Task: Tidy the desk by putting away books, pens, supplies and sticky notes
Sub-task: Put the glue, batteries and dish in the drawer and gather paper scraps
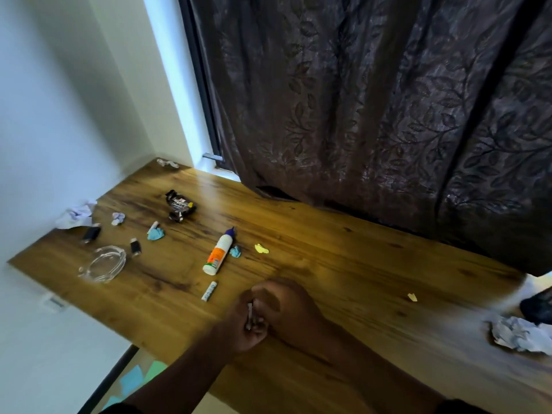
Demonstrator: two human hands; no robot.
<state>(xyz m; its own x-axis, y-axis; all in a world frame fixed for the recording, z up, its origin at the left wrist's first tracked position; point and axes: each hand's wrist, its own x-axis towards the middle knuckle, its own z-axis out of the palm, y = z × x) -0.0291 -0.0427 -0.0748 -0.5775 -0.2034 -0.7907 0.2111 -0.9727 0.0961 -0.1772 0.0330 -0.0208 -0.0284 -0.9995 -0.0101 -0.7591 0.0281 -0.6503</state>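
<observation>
My two hands meet low in the middle of the frame, over the near part of the brown wood-grain desk [343,264]. My left hand [245,330] has its fingers curled round a small slim pale stick-like object [250,315], blurred, so I cannot tell what it is. My right hand [286,306] lies against the left with its fingers bent toward that same object; whether they pinch it I cannot tell.

Just beyond my hands, to the left, a short white tube with a printed label [209,290] lies flat. Further up stands out the white glue bottle with an orange label and purple cap [219,251], lying on its side, with a crumpled blue paper ball [235,251] touching it and a crumpled yellow sticky note [261,248] near on the right. At the left a clear glass ashtray [103,263] sits beside a small black lighter [135,248].

At the lower right edge is a large crumpled white paper [521,334], and a yellow paper scrap [412,297] lies between it and my hands.

Farther back lie another blue paper ball [156,233] and a crinkled black snack wrapper [179,205]. A dark leaf-patterned curtain [388,115] fills the upper right.
</observation>
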